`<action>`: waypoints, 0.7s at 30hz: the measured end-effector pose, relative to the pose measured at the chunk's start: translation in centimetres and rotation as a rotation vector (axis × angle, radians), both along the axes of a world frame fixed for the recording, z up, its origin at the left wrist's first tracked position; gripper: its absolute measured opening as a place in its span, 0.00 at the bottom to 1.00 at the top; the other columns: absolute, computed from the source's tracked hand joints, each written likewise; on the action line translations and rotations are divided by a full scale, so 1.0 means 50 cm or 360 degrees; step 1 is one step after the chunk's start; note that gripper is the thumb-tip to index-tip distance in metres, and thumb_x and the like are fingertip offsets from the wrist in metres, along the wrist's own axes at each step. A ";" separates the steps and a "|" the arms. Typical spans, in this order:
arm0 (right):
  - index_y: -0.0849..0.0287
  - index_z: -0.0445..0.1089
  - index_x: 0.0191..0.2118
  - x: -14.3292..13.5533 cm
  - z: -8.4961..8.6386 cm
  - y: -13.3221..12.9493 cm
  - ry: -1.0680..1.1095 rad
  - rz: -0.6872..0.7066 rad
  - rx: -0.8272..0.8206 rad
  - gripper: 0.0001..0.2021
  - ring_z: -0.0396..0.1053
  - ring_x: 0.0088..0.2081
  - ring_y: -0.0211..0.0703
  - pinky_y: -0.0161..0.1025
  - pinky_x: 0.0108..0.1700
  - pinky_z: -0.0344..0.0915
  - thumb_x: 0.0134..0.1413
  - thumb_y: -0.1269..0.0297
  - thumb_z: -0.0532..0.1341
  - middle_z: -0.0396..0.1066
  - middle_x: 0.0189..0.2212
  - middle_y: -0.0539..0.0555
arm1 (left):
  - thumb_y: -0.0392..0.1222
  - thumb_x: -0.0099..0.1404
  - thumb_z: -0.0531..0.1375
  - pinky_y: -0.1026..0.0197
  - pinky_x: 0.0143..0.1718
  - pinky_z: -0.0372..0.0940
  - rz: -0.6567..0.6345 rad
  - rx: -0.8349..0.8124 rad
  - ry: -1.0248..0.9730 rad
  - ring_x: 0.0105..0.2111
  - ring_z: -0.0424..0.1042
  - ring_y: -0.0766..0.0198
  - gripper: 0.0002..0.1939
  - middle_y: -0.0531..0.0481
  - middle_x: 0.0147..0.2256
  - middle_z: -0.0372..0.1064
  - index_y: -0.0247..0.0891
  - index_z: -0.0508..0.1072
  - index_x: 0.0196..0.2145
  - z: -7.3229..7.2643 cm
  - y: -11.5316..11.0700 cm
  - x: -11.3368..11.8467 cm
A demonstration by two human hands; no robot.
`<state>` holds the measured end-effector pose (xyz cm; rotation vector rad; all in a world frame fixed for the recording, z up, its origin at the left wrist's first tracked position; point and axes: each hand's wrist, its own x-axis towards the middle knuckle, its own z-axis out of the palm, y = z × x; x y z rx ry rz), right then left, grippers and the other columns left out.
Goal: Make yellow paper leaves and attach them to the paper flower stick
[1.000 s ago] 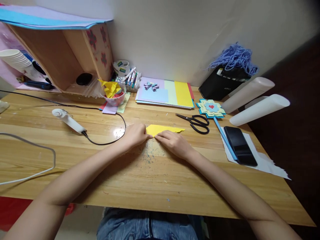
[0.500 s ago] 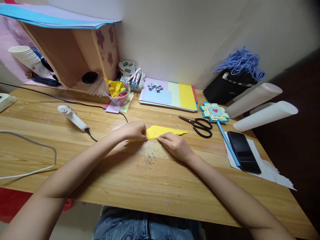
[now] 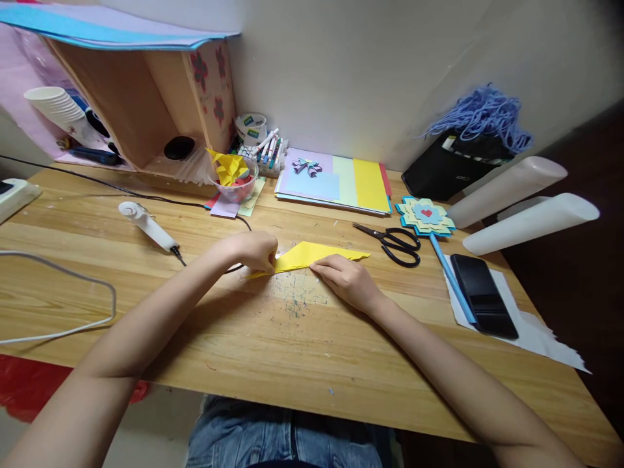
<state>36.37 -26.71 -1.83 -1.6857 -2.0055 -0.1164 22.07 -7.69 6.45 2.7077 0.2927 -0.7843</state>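
Observation:
A folded piece of yellow paper (image 3: 307, 253) lies on the wooden table, its straight folded edge toward me and a pointed end at the right. My left hand (image 3: 256, 251) is closed, its thumb and fingers pinching the paper's near edge at the left. My right hand (image 3: 345, 278) lies over the near edge farther right, fingers stretched forward with their tips pressing the fold down. The part of the paper under the left fingers is hidden. Just right of the paper are black-handled scissors (image 3: 397, 244), blades pointing left.
A white glue gun (image 3: 149, 227) with a black cord lies left. Behind stand a tub of yellow folded paper (image 3: 234, 179) and a stack of coloured sheets (image 3: 368, 185). At right are a paper flower (image 3: 425, 216), a black phone (image 3: 482, 296) and white rolls (image 3: 531, 224).
My left hand has slid left along the paper's near edge, away from the right hand. My right hand has stayed nearly in place on the fold. The whole view has shifted slightly.

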 end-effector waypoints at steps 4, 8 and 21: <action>0.63 0.71 0.42 -0.001 -0.002 -0.001 -0.0001 -0.0001 -0.0007 0.11 0.68 0.38 0.43 0.40 0.38 0.67 0.58 0.71 0.53 0.73 0.36 0.58 | 0.40 0.46 0.56 0.64 0.19 0.45 0.0005 0.0035 0.0069 0.17 0.54 0.69 0.11 0.47 0.20 0.67 0.31 0.75 0.22 0.004 0.006 -0.003; 0.62 0.71 0.42 -0.002 -0.002 -0.002 0.0012 -0.0003 -0.0011 0.11 0.68 0.38 0.43 0.40 0.38 0.67 0.59 0.70 0.52 0.73 0.36 0.58 | 0.40 0.44 0.58 0.64 0.19 0.47 0.0074 0.0028 0.0185 0.17 0.57 0.67 0.10 0.46 0.20 0.67 0.31 0.76 0.22 0.013 0.011 -0.007; 0.62 0.71 0.41 -0.003 0.001 -0.001 -0.0005 0.0005 0.0045 0.11 0.69 0.37 0.43 0.40 0.36 0.68 0.58 0.71 0.53 0.73 0.35 0.58 | 0.37 0.41 0.62 0.65 0.23 0.54 0.0189 0.0016 0.0460 0.21 0.66 0.64 0.04 0.46 0.21 0.73 0.34 0.75 0.17 0.018 0.026 -0.011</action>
